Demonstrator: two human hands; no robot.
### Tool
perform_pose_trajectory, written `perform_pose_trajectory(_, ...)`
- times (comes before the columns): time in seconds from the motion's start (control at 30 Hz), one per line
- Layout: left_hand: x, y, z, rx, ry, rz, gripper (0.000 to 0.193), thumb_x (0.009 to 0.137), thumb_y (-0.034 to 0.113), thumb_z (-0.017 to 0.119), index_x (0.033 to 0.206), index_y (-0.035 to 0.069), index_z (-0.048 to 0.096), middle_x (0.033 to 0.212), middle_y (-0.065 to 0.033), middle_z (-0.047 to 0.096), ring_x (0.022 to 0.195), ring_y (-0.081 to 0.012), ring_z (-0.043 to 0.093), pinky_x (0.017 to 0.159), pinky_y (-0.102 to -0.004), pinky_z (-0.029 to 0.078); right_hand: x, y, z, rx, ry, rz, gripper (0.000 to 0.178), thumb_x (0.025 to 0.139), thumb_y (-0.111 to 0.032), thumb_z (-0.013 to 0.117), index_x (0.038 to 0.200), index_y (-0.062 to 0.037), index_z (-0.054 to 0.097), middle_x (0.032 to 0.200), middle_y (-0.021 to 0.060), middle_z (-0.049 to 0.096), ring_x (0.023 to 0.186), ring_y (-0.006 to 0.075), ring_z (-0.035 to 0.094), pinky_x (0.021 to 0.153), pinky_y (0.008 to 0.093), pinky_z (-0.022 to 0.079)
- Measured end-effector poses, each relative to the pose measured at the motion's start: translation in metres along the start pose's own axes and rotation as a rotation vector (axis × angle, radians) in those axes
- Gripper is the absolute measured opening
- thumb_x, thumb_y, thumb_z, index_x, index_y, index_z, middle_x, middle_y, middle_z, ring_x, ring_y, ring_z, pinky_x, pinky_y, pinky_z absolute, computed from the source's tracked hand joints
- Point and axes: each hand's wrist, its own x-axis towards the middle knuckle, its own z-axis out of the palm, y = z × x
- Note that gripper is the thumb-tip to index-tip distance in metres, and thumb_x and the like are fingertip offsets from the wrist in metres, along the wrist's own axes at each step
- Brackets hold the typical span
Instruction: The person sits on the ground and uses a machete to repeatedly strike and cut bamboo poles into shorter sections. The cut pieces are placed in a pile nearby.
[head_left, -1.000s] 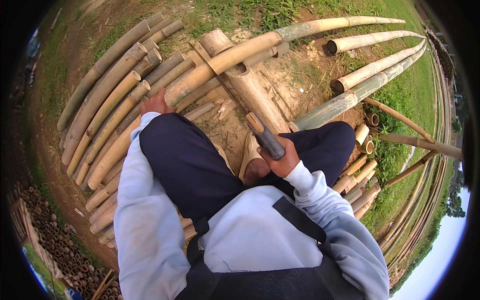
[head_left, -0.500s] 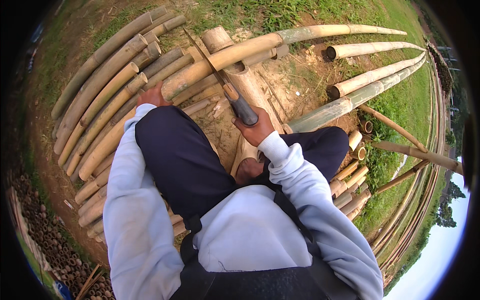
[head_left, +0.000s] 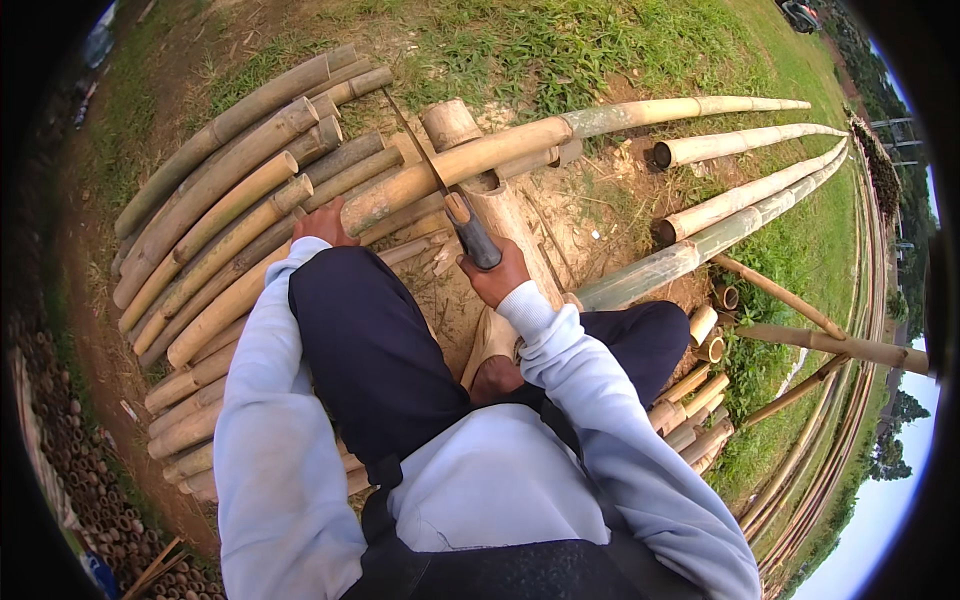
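A handsaw (head_left: 458,208) with a dark handle and wooden fitting is in my right hand (head_left: 497,273), its fingers wrapped round the grip. The long thin blade lies slantwise across a bamboo pole (head_left: 510,146), its tip pointing away to the left. My left hand (head_left: 325,222) grips this pole near its cut left end, some of its fingers hidden. Beneath the pole, a thick log (head_left: 512,225) and a short bamboo stump (head_left: 450,125) sit close by. My bare foot (head_left: 495,380) shows beside the log's near end.
Several cut bamboo lengths (head_left: 215,250) lie stacked at my left. Long poles (head_left: 750,190) stretch away to the right, above short pieces (head_left: 705,420). A pole frame (head_left: 830,345) stands at the right. Sawdust and grass cover the ground; many stacked tubes (head_left: 85,485) fill the lower left.
The view has tilted, so the scene sits lower in the picture. My right hand has pushed the saw slightly forward across the pole. My left hand stays at the pole's end.
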Motion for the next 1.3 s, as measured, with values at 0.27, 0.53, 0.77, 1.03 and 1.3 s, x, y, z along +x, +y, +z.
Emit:
perform_pose_trajectory(0.27, -0.009, -0.014, 0.002, 0.023, -0.008, -0.038, 0.085, 0.072, 0.043, 0.081, 0.145, 0.015, 0.049, 0.120, -0.0223, 0.070, 0.110, -0.0432, 0.068, 0.095, -0.0532, 0.053, -0.200, -0.002, -0.054, -0.023, 0.096, 0.064, 0.027, 0.083, -0.005, 0.071, 0.109, -0.0019, 0.071, 0.085, 0.0144, 0.072, 0.082, 0.0197, 0.073, 0.078, 0.0333, 0.055)
perform_pose_trajectory(0.53, -0.007, -0.008, 0.003, -0.017, 0.089, 0.046, 0.080, 0.072, 0.036, 0.080, 0.142, 0.012, 0.051, 0.109, -0.0239, 0.072, 0.107, -0.0424, 0.068, 0.096, -0.0504, 0.053, -0.023, 0.033, 0.015, 0.019, 0.038, 0.000, 0.023, 0.083, -0.010, 0.073, 0.104, -0.0015, 0.067, 0.080, 0.0213, 0.066, 0.070, 0.0362, 0.065, 0.069, 0.0387, 0.051)
perform_pose_trajectory(0.77, -0.012, -0.010, 0.007, 0.015, 0.040, -0.008, 0.081, 0.073, 0.036, 0.081, 0.144, 0.013, 0.049, 0.114, -0.0251, 0.071, 0.109, -0.0435, 0.067, 0.096, -0.0526, 0.052, -0.184, 0.009, -0.057, 0.056, -0.011, 0.058, 0.030, 0.086, -0.003, 0.072, 0.116, -0.0008, 0.069, 0.090, 0.0160, 0.073, 0.084, 0.0181, 0.072, 0.079, 0.0315, 0.054)
perform_pose_trajectory(1.03, 0.000, -0.018, 0.029, -0.062, -0.022, 0.010, 0.086, 0.070, 0.039, 0.083, 0.145, 0.013, 0.049, 0.112, -0.0230, 0.072, 0.110, -0.0410, 0.068, 0.096, -0.0518, 0.052, -0.042, 0.039, 0.000, -0.032, 0.107, -0.035, 0.017, 0.085, -0.011, 0.074, 0.090, 0.0008, 0.064, 0.070, 0.0205, 0.061, 0.062, 0.0323, 0.064, 0.061, 0.0392, 0.049)
perform_pose_trajectory(1.3, -0.036, -0.052, 0.016, 0.006, 0.016, 0.103, 0.040, 0.093, 0.039, 0.061, 0.118, 0.008, 0.054, 0.094, -0.0242, 0.072, 0.095, -0.0440, 0.071, 0.082, -0.0530, 0.055, -0.078, -0.005, -0.016, 0.032, 0.049, -0.096, 0.014, 0.088, -0.004, 0.073, 0.098, 0.0050, 0.067, 0.072, 0.0071, 0.068, 0.066, 0.0165, 0.063, 0.064, 0.0322, 0.050)
